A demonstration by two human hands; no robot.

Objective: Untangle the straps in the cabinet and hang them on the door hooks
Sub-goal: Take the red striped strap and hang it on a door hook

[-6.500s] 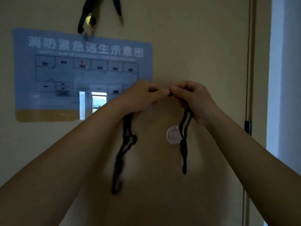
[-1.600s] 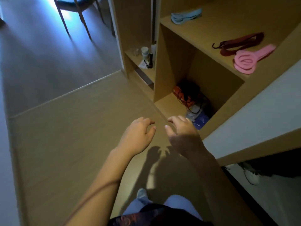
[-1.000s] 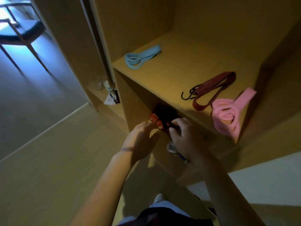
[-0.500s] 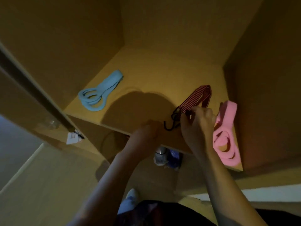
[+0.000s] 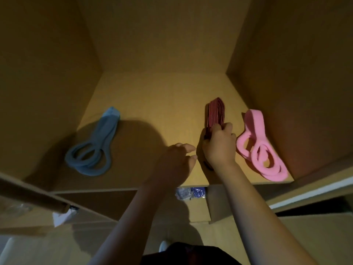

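On the cabinet shelf [image 5: 152, 104]: three straps lie on the wood, and both my hands are over its front part.
Right hand [image 5: 219, 146]: my fingers are curled round the near end of the dark red striped strap [image 5: 215, 113] and grip it; the thumb is hidden behind the hand.
Left hand [image 5: 175, 163]: just left of the red strap, near its gripped end, with the fingers loosely bent and the tips pointing at my right hand. It holds nothing, and I cannot tell whether it touches the shelf.
Red strap: folded flat, its far end pointing at the back wall and resting on the shelf. A small dark bit shows below my right wrist (too shadowed to tell what it is).
Pink strap [image 5: 257, 146]: just right of the red strap, beside my right hand, coiled in loops at its near end with a flat folded tail running back.
Blue strap [image 5: 95, 150]: well to the left of the red strap, beyond my left hand, looped the same way, partly in my shadow.
Lower compartment: below the red strap, under the shelf edge between my forearms, a blue and white bundle [image 5: 191, 192] shows; most of it is hidden.
Writing: a white slip [image 5: 60, 218] hangs low and far left of the red strap; any print on it is too small to read.
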